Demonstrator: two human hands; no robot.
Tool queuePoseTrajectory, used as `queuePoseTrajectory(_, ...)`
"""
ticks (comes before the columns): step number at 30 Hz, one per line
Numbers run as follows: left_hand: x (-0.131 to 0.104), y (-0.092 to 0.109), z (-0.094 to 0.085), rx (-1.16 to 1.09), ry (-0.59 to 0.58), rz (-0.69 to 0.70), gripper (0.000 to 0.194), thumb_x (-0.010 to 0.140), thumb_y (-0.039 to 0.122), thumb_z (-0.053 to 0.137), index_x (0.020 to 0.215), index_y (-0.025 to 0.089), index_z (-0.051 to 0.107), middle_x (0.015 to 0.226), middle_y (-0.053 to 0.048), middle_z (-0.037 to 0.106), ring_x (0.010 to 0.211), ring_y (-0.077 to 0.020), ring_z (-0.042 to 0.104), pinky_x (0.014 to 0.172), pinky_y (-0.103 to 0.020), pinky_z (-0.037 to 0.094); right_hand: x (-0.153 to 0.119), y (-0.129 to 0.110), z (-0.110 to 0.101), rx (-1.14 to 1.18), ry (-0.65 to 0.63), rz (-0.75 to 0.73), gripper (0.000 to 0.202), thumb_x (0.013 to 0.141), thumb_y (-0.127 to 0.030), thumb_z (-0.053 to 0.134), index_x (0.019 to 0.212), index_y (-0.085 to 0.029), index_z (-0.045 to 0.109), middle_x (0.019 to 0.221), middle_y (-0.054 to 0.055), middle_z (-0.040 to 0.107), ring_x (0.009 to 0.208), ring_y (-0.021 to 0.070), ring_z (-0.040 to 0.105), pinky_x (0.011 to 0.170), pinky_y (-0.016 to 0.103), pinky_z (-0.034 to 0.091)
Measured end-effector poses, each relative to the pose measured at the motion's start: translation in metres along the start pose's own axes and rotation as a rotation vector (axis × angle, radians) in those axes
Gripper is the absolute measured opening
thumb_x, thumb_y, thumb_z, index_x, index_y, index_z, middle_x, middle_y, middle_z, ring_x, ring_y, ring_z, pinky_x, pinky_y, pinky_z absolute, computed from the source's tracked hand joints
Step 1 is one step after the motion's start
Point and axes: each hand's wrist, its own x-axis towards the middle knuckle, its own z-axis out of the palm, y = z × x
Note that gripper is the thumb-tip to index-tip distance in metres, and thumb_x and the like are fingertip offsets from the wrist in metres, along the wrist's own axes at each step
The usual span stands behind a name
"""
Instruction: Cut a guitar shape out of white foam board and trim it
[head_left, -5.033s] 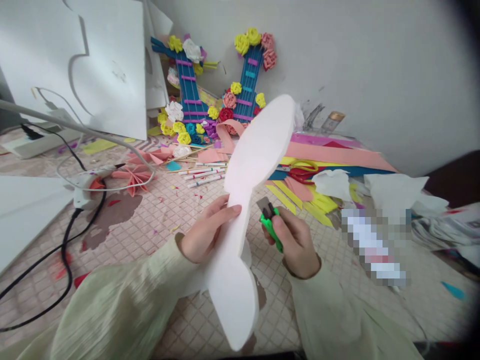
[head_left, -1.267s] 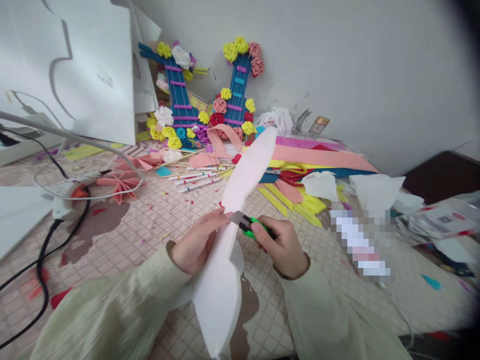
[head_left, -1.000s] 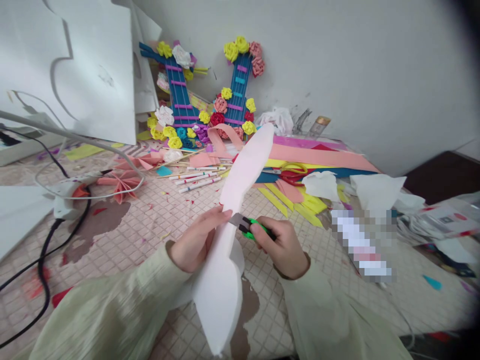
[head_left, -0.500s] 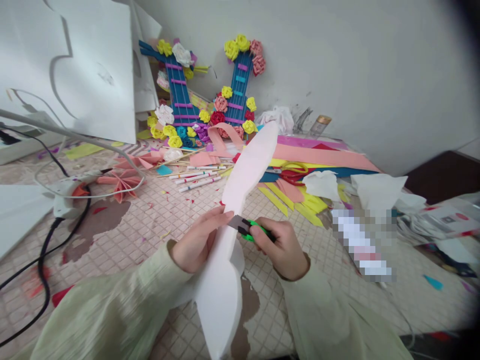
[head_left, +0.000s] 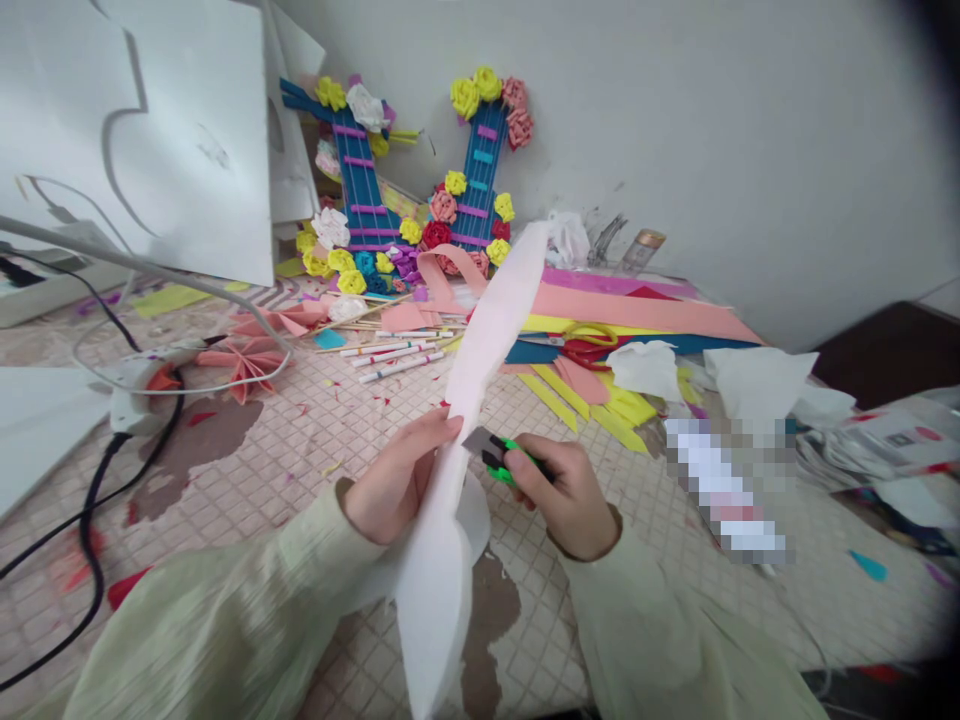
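A white foam board cutout (head_left: 499, 320) with a wavy outline stands tilted on edge in front of me, running from the bottom of the view up toward the back of the table. My left hand (head_left: 401, 465) grips it at its narrow middle from the left side, fingers closed on the foam. In my right hand (head_left: 566, 490) is a green and black utility knife (head_left: 499, 457), fist wrapped round its handle. Its wide blade points left and lies at the foam's right edge, close to my left fingertips. Whether the blade touches the foam is hard to tell.
Guitar-like decorations (head_left: 480, 180) with paper roses lean on the wall. Behind the foam lie white sticks (head_left: 401, 360), scissors (head_left: 589, 345) and coloured paper strips (head_left: 652, 310). A power strip (head_left: 139, 390) with cables sits left, near large white boards (head_left: 202, 130). Crumpled tissue (head_left: 645, 370) lies right.
The foam cutout has turned slightly, its top end shifting left and its lower part narrowing in view. The knife blade has drawn back a little to the right from the foam's face.
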Motion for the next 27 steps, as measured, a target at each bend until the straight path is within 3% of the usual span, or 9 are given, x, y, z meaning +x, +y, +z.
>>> queuePoseTrajectory(5,-0.002,0.006,0.003,-0.04,0.04,-0.074,0.036,0.067,0.032,0.06,0.097,0.012,0.056,0.046,0.006,0.039,0.035,-0.0062,0.034,0.032,-0.019,0.021,-0.001,0.002,0.001,0.03,0.043,0.024,0.038,0.084,-0.044,0.042,0.057,-0.017,0.044,0.046,-0.004,0.041,0.043,0.0073,0.037,0.042,0.022,0.029)
queuePoseTrajectory(10,-0.003,0.007,0.003,-0.078,-0.043,-0.137,0.044,0.068,0.034,0.058,0.106,0.013,0.052,0.049,0.006,0.041,0.034,-0.0057,0.032,0.032,-0.02,0.017,-0.001,0.001,0.004,0.006,0.014,0.029,0.039,0.084,-0.044,0.042,0.057,-0.017,0.046,0.045,-0.004,0.041,0.043,0.0075,0.038,0.043,0.022,0.028)
queuePoseTrajectory(17,0.0,-0.002,-0.003,-0.098,-0.113,-0.126,0.047,0.068,0.037,0.057,0.108,0.012,0.051,0.048,0.005,0.043,0.034,-0.0069,0.035,0.031,-0.02,0.017,-0.002,0.001,0.008,0.004,-0.008,0.024,0.038,0.084,-0.043,0.041,0.057,-0.017,0.044,0.046,-0.004,0.041,0.044,0.0074,0.037,0.044,0.022,0.028)
queuePoseTrajectory(27,-0.001,-0.003,-0.001,-0.093,-0.05,-0.111,0.042,0.065,0.037,0.061,0.1,0.016,0.052,0.048,0.007,0.041,0.035,-0.0065,0.034,0.032,-0.02,0.02,-0.002,-0.001,0.009,0.025,-0.014,0.041,0.038,0.084,-0.044,0.041,0.057,-0.017,0.044,0.047,-0.004,0.04,0.044,0.0073,0.037,0.044,0.022,0.028)
